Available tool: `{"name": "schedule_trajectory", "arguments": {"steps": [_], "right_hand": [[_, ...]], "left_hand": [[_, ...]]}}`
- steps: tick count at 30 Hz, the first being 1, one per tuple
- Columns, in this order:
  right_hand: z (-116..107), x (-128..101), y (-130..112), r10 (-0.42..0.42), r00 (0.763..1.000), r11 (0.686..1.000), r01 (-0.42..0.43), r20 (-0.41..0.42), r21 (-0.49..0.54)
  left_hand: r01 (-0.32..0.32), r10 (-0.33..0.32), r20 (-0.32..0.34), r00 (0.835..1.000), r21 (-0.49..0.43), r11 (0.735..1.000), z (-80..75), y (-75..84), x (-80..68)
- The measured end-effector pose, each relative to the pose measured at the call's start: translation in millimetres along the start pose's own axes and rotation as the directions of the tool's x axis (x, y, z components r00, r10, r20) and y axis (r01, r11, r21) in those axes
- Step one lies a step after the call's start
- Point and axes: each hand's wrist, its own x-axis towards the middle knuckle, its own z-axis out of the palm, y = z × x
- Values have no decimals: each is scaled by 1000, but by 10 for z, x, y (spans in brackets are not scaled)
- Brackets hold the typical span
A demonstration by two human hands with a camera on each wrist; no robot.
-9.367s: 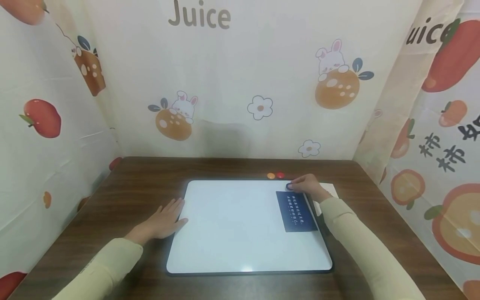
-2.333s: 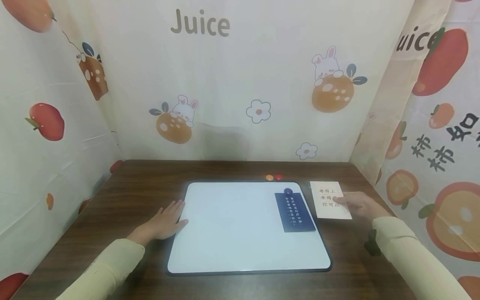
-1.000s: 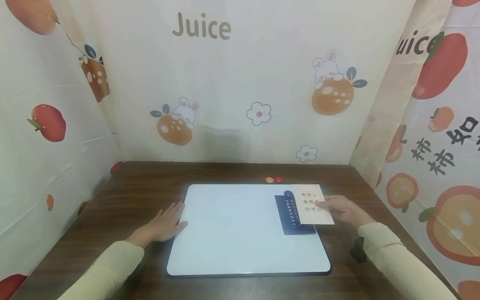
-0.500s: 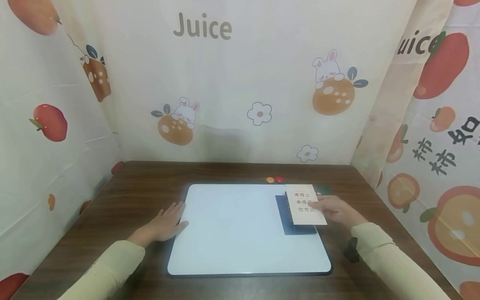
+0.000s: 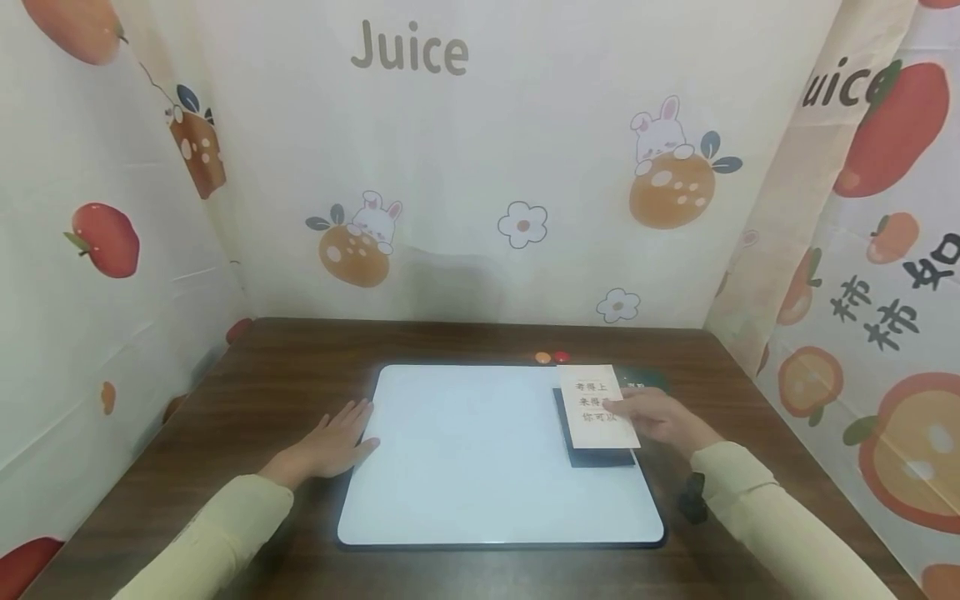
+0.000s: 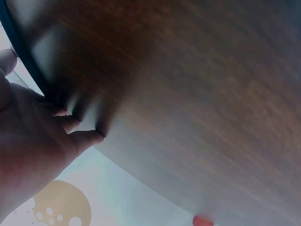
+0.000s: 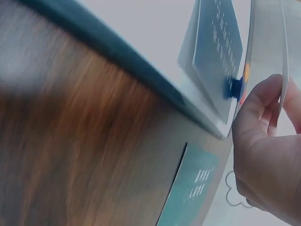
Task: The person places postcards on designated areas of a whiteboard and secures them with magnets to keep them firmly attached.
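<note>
The right hand (image 5: 660,417) pinches a cream paper card with red characters (image 5: 597,406) by its right edge, holding it above the dark blue card with white lettering (image 5: 600,454) at the right side of the white rectangular board with a dark rim (image 5: 480,467). A blue round magnet (image 7: 233,88) pins the blue card's top. The left hand (image 5: 330,437) lies flat, fingers spread, on the dark wooden tabletop (image 5: 262,392), fingertips touching the board's left rim. Orange and red round magnets (image 5: 552,357) sit just behind the board; a green card (image 7: 195,193) lies on the tabletop just right of the board.
</note>
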Motion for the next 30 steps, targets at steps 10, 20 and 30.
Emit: {"name": "schedule_trajectory", "arguments": {"steps": [10,20,30], "right_hand": [[256,54,-48,59,994,998,-62,-87,-26],[453,142,-45,26,998,1000,-25,-59,17],[562,158,-72,41,995,998,-37,-91,44]], "left_hand": [[-10,10,-14,1000,0,1000,31,-21,31],[-10,10,5,1000,-37,999,-106,119,-53],[-16,16,-5,1000,-27,999,-74,89,-56]]}}
